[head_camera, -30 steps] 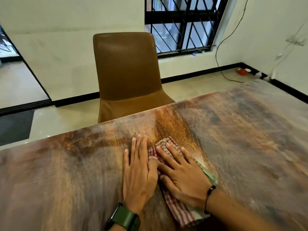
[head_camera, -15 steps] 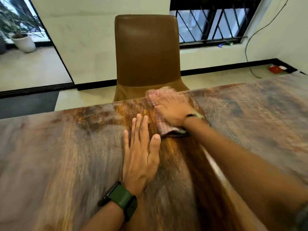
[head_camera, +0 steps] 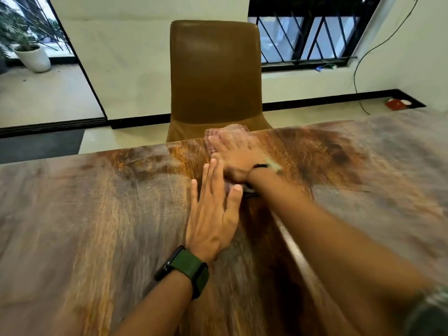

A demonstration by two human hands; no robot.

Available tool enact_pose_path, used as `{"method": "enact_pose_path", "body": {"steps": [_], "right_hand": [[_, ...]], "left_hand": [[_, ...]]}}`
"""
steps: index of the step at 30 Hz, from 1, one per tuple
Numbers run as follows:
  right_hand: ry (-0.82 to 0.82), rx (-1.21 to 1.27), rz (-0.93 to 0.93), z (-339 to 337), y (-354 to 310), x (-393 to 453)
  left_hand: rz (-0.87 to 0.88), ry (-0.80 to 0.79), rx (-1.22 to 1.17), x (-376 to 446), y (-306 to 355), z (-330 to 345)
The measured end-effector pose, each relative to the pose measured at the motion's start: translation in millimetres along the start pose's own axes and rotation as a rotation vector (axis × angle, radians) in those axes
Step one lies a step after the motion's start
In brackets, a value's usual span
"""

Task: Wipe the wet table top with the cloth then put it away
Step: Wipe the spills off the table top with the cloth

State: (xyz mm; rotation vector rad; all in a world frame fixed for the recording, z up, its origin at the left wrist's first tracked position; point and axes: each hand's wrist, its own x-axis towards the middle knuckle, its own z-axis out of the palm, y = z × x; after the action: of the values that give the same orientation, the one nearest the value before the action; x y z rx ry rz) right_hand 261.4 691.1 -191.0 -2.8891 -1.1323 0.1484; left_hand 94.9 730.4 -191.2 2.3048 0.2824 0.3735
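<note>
A wide wooden table top (head_camera: 101, 214) fills the lower part of the view. My right hand (head_camera: 238, 157) lies flat on a red-and-white checked cloth (head_camera: 226, 133) near the table's far edge, fingers stretched out over it; hand and cloth are blurred. The cloth pokes out beyond my fingertips, close to the edge. My left hand (head_camera: 213, 214) rests flat on the wood just nearer to me, fingers straight and together, a green watch on its wrist. Its fingertips lie beside my right wrist.
A brown leather chair (head_camera: 214, 76) stands just behind the table's far edge, right behind the cloth. Beyond it are a pale wall, a barred window (head_camera: 308, 27), a doorway with a potted plant (head_camera: 31, 54) at the left, and a red item (head_camera: 396, 104) on the floor at the right.
My right hand has pushed the cloth away from me, from beside my left hand up to the table's far edge. My left hand has stayed flat on the wood.
</note>
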Motion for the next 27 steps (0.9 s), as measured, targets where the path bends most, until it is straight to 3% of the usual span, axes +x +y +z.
{"method": "enact_pose_path", "body": {"steps": [3, 5, 10, 12, 18, 24, 27], "right_hand": [[-0.09, -0.012, -0.177, -1, -47, -6], [-0.055, 0.024, -0.154, -4, -26, -17], [0.037, 0.088, 0.333, -9, 106, -53], [0.021, 0.12, 0.467, -9, 129, -83], [0.005, 0.139, 0.406, 1, 51, -205], [-0.037, 0.024, 0.323, 22, -25, -404], [-0.066, 0.037, 0.325, 20, -33, -442]], "left_hand": [[-0.04, 0.04, -0.021, 2, -3, -2], [-0.033, 0.025, -0.013, 1, -2, -3], [0.002, -0.031, 0.096, -1, 1, -2], [0.042, -0.072, 0.155, 0, 2, 0], [0.27, -0.16, 0.443, -6, 10, 4], [0.265, -0.42, 0.156, -78, 87, 49], [0.196, -0.411, 0.041, -99, 105, 67]]}}
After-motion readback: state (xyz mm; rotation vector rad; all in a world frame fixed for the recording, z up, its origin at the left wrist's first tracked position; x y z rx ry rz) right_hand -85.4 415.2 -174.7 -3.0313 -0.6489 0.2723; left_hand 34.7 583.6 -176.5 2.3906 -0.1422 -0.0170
